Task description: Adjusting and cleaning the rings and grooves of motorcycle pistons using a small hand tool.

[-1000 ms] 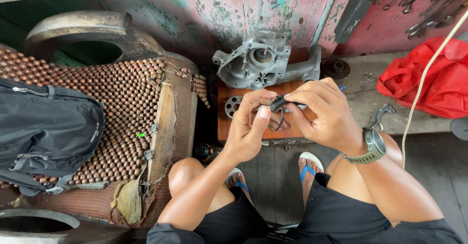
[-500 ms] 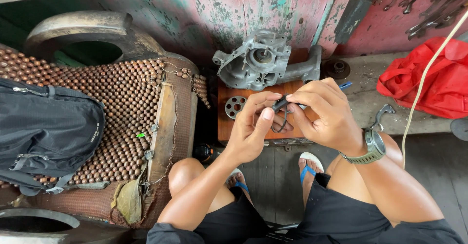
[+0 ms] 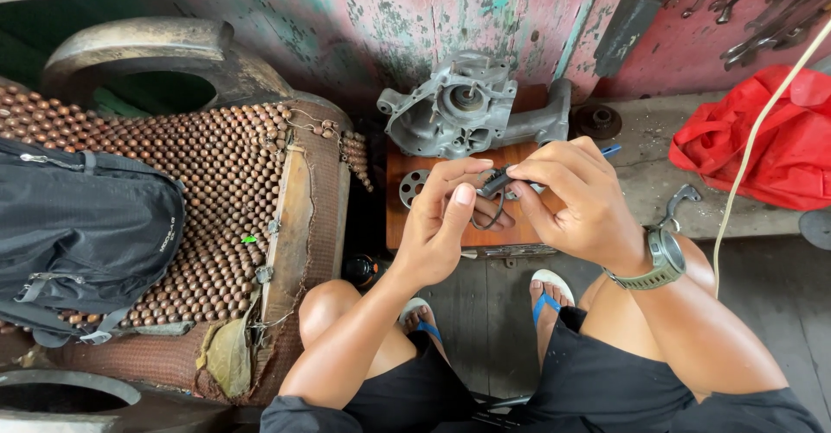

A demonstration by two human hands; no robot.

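Note:
My left hand (image 3: 441,221) and my right hand (image 3: 576,199) meet over a small wooden stool (image 3: 433,234), both gripping a small dark part (image 3: 493,182) with a thin black rubber ring (image 3: 486,218) hanging from it. My left thumb presses against the part from the left. My right fingers pinch it from the right; a green watch (image 3: 662,260) sits on that wrist. On the stool behind my hands rests a grey cast-metal engine casing (image 3: 463,113). A small round perforated metal disc (image 3: 414,187) lies on the stool left of my left hand.
A black backpack (image 3: 82,234) lies on a wooden-bead seat cover (image 3: 234,191) at left. A red bag (image 3: 766,147) sits at right, crossed by a pale cord (image 3: 762,130). Spanners (image 3: 762,18) hang on the peeling red wall. A round rusty part (image 3: 597,121) lies beyond the stool.
My hands have stayed over the stool; the fingers shifted slightly on the small part and the rubber ring now dangles lower between them.

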